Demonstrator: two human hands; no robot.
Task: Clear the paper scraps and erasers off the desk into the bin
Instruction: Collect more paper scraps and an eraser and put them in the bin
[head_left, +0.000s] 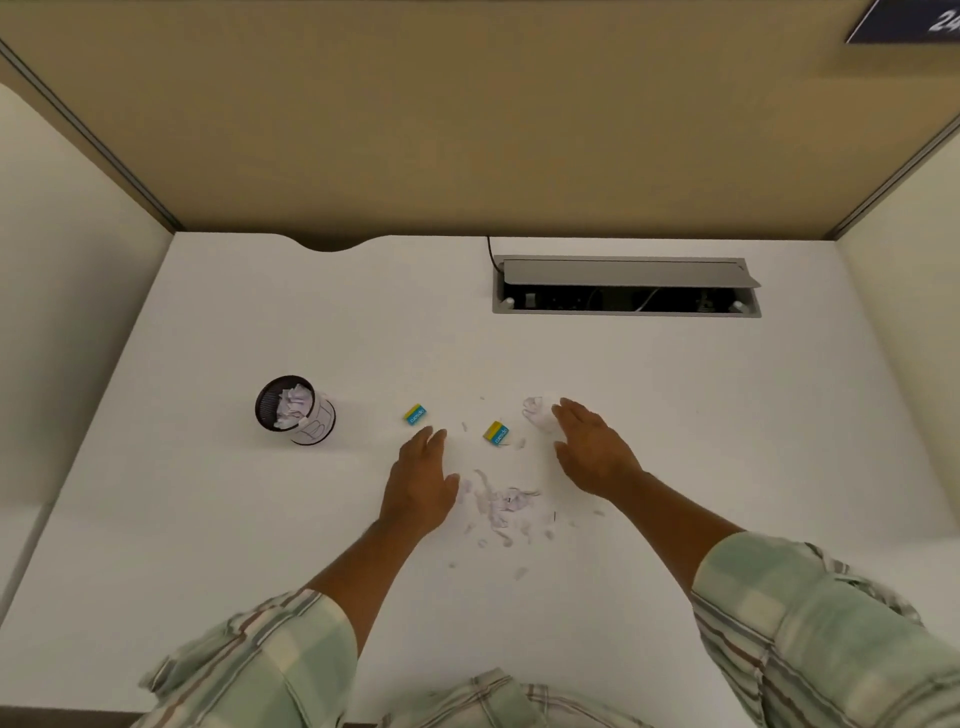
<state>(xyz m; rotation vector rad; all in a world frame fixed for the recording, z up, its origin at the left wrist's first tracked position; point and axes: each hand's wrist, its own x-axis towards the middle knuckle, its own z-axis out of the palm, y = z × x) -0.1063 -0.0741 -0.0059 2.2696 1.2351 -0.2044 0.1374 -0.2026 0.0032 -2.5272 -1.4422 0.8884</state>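
Here the left hand (422, 480) lies flat and empty on the white table (675, 415), fingers spread, its thumb at the edge of the loose paper scraps (506, 506). The right hand (592, 447) is spread out too, gripping nothing, fingertips touching a crumpled paper (537, 413). Between the 2 hands sits 1 eraser (496, 432); another eraser (414, 414) lies just beyond the left fingertips. Farther left stands the mesh bin (295, 410), already holding crumpled paper
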